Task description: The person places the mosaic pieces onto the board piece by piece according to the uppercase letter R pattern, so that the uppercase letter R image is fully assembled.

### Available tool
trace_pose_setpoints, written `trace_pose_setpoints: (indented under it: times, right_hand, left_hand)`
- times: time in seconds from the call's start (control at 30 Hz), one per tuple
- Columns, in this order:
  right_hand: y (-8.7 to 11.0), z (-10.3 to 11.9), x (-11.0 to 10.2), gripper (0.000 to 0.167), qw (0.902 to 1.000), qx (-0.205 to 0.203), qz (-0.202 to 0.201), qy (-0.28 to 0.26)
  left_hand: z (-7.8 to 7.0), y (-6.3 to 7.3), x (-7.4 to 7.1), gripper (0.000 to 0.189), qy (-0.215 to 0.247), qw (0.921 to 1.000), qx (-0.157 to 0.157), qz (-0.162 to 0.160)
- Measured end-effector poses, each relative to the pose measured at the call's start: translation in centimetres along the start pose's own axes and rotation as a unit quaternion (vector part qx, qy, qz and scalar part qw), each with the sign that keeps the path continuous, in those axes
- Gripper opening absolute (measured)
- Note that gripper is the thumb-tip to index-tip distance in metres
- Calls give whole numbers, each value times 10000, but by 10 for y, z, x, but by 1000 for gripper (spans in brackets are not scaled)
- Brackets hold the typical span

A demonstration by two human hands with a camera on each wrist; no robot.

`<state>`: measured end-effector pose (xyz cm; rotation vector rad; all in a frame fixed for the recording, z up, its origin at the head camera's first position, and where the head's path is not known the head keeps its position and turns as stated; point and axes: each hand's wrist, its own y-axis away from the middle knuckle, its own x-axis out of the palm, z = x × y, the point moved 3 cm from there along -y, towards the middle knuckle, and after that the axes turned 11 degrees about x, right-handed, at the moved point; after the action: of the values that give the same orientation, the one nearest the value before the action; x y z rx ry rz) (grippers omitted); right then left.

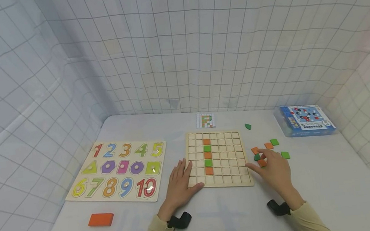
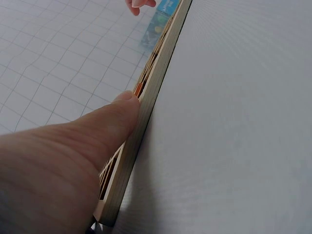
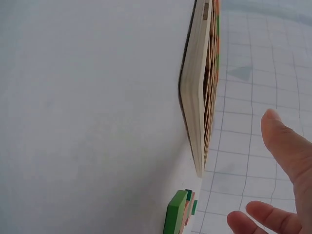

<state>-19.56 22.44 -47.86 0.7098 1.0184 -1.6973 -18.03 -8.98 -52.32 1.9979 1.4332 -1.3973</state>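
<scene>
A wooden grid board [image 1: 227,179] lies on the white table, with one column of alternating orange tiles [image 1: 209,171] and green tiles [image 1: 208,162]. My left hand [image 1: 179,185] rests at the board's left edge, fingers straight, the thumb touching the near rim. Right of the board, my right hand [image 1: 277,171] hovers over loose pieces, thumb and fingers apart; the right wrist view shows nothing between them. Near those fingertips lie orange squares [image 1: 268,146], a dark green rounded piece [image 1: 256,157] and green squares [image 1: 285,155]. Some pieces are partly hidden by the fingers.
Behind the board lies a small pattern card [image 1: 207,120], with a dark green quarter-round piece [image 1: 248,126] to its right. A number-and-shape puzzle board [image 1: 117,176] covers the left side. An orange block [image 1: 101,219] is near the front left; a blue-and-clear box [image 1: 307,119] stands back right.
</scene>
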Motion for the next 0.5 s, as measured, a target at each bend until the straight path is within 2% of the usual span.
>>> trace_pose_setpoints:
  times: [0.27,0.5]
  right_hand:
    - [1,-11,-5,67,9968,535,462,383]
    - [4,-16,-7,62,9896,963,931,523]
  left_hand:
    - [-1,0,0,83,-35,9998,106,-132]
    - [1,1,0,84,-30,9999,80,-72]
